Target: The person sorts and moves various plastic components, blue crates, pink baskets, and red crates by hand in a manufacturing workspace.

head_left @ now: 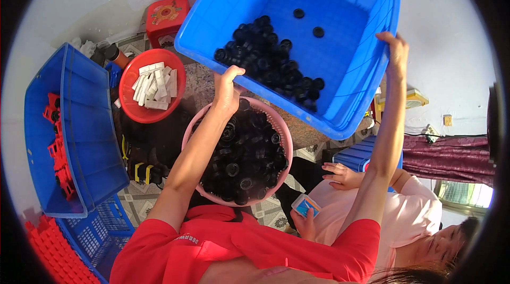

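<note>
Both hands are up on a big rectangular blue plastic crate (340, 66), tipped so its open side faces the camera. The left hand (227, 88) has its fingers curled tight over the lower rim at about 7 o'clock of the crate, and the right hand (396, 50) clamps the side rim at 3 o'clock, thumb and fingers wrapped over the edge. Inside, a pile of small round black plastic wheels (268, 61) slumps toward the low corner, with two strays further up on the smooth floor. Right under it, at 6 o'clock, sits a round pink plastic basin (285, 140) heaped with the same glossy black wheels. At 9 o'clock of the basin there's a round red plastic bowl (130, 106) full of flat white rectangular pieces, and beyond that a deep blue plastic bin (90, 140) holding red toy parts (57, 146). At 4 o'clock, another person in a pink shirt (372, 215) holds a phone.
</note>
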Tool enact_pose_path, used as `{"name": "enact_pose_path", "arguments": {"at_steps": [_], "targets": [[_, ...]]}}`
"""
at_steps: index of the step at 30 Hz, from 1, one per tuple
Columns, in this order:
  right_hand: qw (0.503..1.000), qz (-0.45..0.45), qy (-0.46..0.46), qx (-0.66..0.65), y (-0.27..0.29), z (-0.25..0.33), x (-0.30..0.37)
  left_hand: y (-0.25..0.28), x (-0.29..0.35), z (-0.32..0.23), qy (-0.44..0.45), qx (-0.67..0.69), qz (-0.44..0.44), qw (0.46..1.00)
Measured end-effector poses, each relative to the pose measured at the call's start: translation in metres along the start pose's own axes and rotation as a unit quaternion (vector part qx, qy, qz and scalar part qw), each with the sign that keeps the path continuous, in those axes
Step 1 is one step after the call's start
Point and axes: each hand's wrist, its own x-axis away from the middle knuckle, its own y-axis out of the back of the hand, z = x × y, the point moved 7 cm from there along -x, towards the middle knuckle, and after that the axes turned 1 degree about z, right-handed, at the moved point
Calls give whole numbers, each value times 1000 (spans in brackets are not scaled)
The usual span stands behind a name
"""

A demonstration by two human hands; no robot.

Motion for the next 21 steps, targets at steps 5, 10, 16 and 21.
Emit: {"name": "enact_pose_path", "arguments": {"at_steps": [5,10,16,21], "targets": [[990,-23,104,88,-39,138,56,15,18,9,85,211,82,970],[970,-31,197,141,-94,238,152,62,41,-15,-41,149,-188,970],[952,-74,259,145,-158,288,227,123,69,-44,2,129,-162,978],[923,-66,312,213,-212,313,266,168,76,-58,50,174,-125,975]]}}
